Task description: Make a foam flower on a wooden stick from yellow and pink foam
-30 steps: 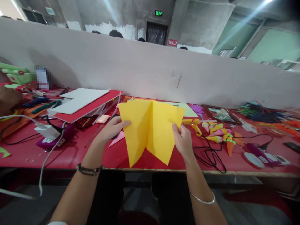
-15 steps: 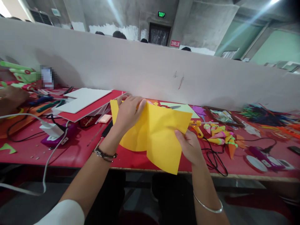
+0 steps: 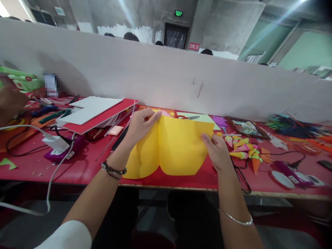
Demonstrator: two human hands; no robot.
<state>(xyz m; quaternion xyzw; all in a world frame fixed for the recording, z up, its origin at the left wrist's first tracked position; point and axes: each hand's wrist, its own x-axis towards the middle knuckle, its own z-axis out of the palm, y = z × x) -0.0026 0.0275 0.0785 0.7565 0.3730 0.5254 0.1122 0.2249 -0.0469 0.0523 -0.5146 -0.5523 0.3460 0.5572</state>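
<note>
Between my hands is a yellow sheet (image 3: 181,145), paper or thin foam, with a fold line running down its middle. My left hand (image 3: 141,126) pinches the top edge close to that fold, thumb on the near face. At the upper right corner, my right hand (image 3: 219,152) grips the sheet between thumb and fingers. The sheet stands tilted above the red table (image 3: 75,173), its lower edge curving near the surface. Partly hidden behind it lie scissors (image 3: 193,118) and a pale green sheet (image 3: 207,121).
Purple power strips (image 3: 64,152) sit left and right. White boards (image 3: 95,107) are stacked at back left. Small colourful cones (image 3: 243,148) lie right, near a framed tray (image 3: 247,128) and pipe cleaners (image 3: 287,126). Another person's hand (image 3: 11,103) is far left. A white partition (image 3: 155,79) stands behind.
The yellow sheet has swung flatter and its lower right corner has risen. My right hand has moved slightly right, and my left hand has turned, its thumb still at the fold.
</note>
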